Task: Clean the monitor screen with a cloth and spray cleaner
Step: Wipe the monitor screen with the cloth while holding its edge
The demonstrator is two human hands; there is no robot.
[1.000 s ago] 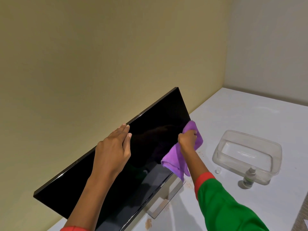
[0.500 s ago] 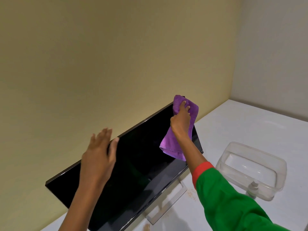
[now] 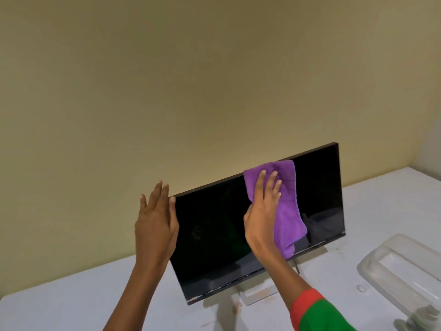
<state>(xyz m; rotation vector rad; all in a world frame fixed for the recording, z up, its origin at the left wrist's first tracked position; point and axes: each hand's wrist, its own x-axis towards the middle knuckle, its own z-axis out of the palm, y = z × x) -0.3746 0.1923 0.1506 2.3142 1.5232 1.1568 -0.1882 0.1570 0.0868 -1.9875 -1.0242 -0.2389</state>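
Observation:
A black monitor (image 3: pixel 214 230) stands on a white table (image 3: pixel 59 306), its dark screen facing me. My right hand (image 3: pixel 262 211) presses a purple cloth (image 3: pixel 286 211) flat against the upper middle of the screen, fingers spread over it. My left hand (image 3: pixel 156 225) rests against the monitor's left edge with the fingers straight and together, thumb at the top corner. A small spray bottle (image 3: pixel 422 317) stands at the bottom right edge of the view, only its top showing.
A clear plastic container (image 3: pixel 403 266) sits on the table right of the monitor. The monitor's silver stand (image 3: pixel 257 293) shows under the screen. A yellowish wall rises close behind.
The view has swung so the monitor faces me more squarely. My right hand slid the cloth from the top right corner toward the upper middle. My left hand shifted to the left edge.

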